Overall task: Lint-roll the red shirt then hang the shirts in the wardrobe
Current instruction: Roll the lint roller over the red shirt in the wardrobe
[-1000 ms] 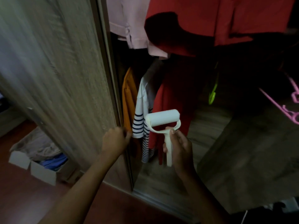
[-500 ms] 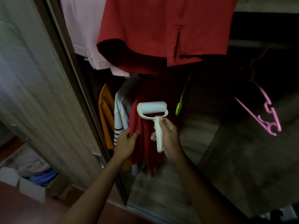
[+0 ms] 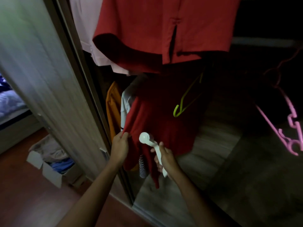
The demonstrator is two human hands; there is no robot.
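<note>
Two hands share this step. Left hand (image 3: 119,146) pinches the edge of the red shirt (image 3: 157,122) hanging inside the wardrobe (image 3: 91,79); best to pull it taut. Right hand (image 3: 165,159) has its fingers wrapped around the lint roller (image 3: 151,145), head against the cloth; roll in straight, overlapping strokes.

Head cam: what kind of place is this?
Most likely a bedroom, at an open wardrobe: clothes hang inside, including the red shirt, behind a sliding wooden door. A cardboard box of clothes sits on the floor, and what looks like a bed shows far left.
</note>
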